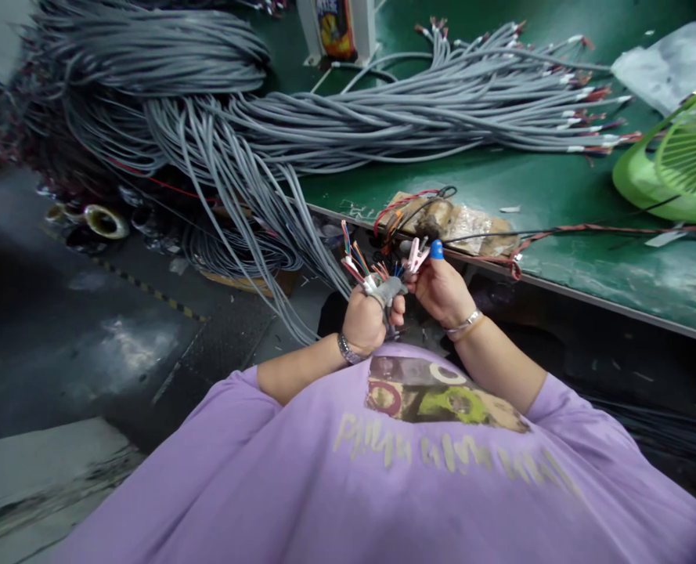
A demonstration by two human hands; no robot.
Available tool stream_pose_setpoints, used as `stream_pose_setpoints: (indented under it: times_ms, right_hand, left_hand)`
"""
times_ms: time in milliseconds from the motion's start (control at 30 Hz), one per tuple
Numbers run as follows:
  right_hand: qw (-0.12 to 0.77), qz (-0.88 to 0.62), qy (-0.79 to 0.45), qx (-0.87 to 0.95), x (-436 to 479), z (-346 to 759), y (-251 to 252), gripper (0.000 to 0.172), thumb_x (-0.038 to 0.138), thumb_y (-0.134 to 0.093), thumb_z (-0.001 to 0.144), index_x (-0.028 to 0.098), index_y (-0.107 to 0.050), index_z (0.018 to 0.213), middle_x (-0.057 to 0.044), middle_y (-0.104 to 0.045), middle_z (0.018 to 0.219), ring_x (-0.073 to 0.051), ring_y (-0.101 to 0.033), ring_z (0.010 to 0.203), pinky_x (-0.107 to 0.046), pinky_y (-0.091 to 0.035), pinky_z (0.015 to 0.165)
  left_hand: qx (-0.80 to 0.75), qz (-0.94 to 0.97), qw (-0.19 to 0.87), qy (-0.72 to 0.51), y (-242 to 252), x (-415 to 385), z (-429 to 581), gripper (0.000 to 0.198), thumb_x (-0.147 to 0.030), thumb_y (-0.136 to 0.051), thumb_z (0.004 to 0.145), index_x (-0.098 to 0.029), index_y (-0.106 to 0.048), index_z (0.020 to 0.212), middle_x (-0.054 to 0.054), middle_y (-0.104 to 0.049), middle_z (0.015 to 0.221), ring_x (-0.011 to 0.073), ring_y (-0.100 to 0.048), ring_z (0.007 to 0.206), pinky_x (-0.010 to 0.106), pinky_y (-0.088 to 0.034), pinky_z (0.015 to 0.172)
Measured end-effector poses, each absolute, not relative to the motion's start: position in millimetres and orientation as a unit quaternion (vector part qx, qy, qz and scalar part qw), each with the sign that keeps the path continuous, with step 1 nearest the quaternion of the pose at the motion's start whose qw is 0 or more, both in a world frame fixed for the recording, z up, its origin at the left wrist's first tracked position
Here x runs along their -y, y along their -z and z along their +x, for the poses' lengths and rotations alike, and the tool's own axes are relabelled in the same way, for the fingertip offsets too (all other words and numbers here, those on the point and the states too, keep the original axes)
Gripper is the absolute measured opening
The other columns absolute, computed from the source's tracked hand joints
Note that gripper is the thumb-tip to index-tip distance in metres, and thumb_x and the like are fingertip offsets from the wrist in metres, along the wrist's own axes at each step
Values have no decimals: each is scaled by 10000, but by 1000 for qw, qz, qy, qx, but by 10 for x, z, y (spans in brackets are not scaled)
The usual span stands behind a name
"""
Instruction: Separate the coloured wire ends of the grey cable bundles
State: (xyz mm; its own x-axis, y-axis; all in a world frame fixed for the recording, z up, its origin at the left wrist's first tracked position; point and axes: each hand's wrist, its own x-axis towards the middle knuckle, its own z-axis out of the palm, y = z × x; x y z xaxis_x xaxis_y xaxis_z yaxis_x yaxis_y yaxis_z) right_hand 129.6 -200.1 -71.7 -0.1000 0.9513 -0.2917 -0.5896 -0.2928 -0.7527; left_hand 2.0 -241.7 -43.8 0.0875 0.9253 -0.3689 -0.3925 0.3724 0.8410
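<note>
My left hand (366, 319) is closed around a bundle of grey cables (390, 290) close to my chest. Thin coloured wires (359, 262) fan out from the stripped ends above that fist. Beside it, my right hand (443, 291) is closed in a pinch, with a blue cover (437, 249) on one fingertip. A pale pink clip (416, 255), like a small clothes peg, shows at the fingers of this hand. The clip sits right by the wire ends; whether it touches them I cannot tell.
Long grey cables (383, 125) lie across the green table (564, 192), some hanging over its edge. A taped block (459, 223) with red and black leads sits at the front edge. A green fan (676, 160) and plastic bag (670, 66) are at right. Coils (242, 254) lie below.
</note>
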Motion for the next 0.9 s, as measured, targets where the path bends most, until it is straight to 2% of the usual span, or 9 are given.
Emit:
stream_pose_setpoints:
  times_ms: [200, 467, 667, 900]
  right_hand:
    - [537, -360, -738, 192, 1953, 1245, 688, 515, 729, -689, 767, 218, -627, 757, 20, -679, 714, -80, -483, 519, -227, -418, 510]
    - [562, -370, -722, 162, 1885, 1251, 754, 406, 630, -759, 770, 243, -673, 859, 39, -682, 698, -113, -593, 616, -243, -454, 562]
    - [566, -336, -741, 135, 1876, 1249, 808, 410, 607, -793, 746, 229, -660, 837, 42, -707, 693, -98, -568, 544, -238, -474, 531]
    - [566, -309, -747, 158, 1856, 1272, 904, 404, 608, -770, 772, 225, -644, 791, 41, -717, 716, -95, -594, 574, -236, -469, 546]
  left_hand:
    - [-469, 281, 683, -484, 487, 2402, 39, 372, -472, -769, 670, -188, -536, 725, -53, -557, 497, 62, -452, 351, 186, -329, 353]
    - [-484, 277, 681, -475, 475, 2399, 46, 390, -477, -781, 645, -184, -530, 705, -51, -548, 483, 66, -451, 340, 190, -321, 350]
    - [-487, 283, 682, -466, 525, 2408, 43, 373, -482, -766, 667, -169, -570, 722, -39, -567, 504, 71, -468, 351, 199, -337, 362]
    - [-489, 277, 684, -465, 478, 2407, 42, 384, -483, -776, 641, -176, -556, 709, -51, -539, 479, 65, -448, 337, 194, -322, 352]
